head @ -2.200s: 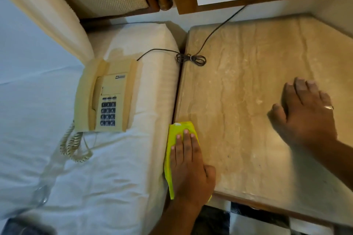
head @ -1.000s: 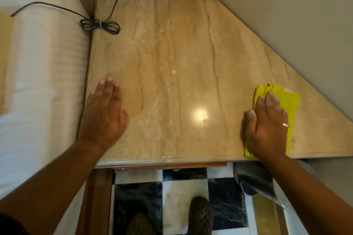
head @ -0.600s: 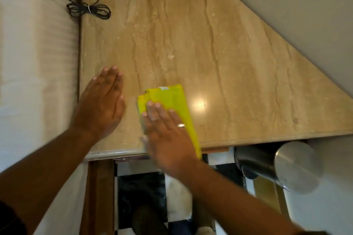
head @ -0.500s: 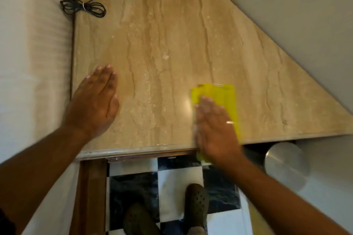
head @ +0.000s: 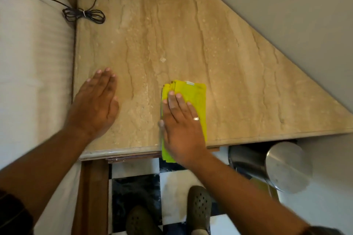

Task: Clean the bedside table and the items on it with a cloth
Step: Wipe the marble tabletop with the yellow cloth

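Cloth [head: 193, 99]: soft, light, folded; slides easily. Right hand [head: 181, 126] flat atop it; left hand [head: 95, 107] flat on worktop [head: 191, 44], beside cloth.

A single head-worn wide-angle camera looks steeply down from above the tabletop [head: 191, 40], close enough that both forearms enter from the bottom edge. The view faces the wall corner at top right, with the bed [head: 34, 63] along the left edge and the checkered floor [head: 172, 192] and the wearer's shoes [head: 199, 208] directly below.
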### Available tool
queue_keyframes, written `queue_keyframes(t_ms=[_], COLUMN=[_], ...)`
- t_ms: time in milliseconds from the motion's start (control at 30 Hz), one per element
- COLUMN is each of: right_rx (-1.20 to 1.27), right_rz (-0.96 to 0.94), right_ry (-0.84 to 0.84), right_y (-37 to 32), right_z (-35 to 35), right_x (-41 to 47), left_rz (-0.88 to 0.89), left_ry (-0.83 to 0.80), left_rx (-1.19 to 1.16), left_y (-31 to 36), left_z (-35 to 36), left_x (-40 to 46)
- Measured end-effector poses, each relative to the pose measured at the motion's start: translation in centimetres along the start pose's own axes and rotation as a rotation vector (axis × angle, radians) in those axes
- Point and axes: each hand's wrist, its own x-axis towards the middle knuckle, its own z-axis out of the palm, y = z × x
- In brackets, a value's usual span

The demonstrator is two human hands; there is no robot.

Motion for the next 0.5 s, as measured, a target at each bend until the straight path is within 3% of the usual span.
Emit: queue_keyframes(t_ms=[100,267,367,500], right_rx=[-0.046,-0.130,-0.138,-0.040], right_rz=[-0.109,0.220,0.284,0.210], right_ry=[-0.046,-0.034,0.025,0.019], right_y=[6.1,11.1,8.1,-3.0], right_z=[-1.1,-2.6,-1.7,1.2], right_x=[-1.1,-1.8,-1.7,-0.1], left_rz=[0.004,-0.004,0.011,0.023], left_ry=[0.004,-0.011,-0.008,-0.014], left_rx=[-0.003,0.008,0.009,0.020], left_y=[0.2,0.6,0.4,-0.1], left_z=[0.0,-0.2,-0.1,-0.1], left_x=[-0.1,0.2,0.1,-0.1])
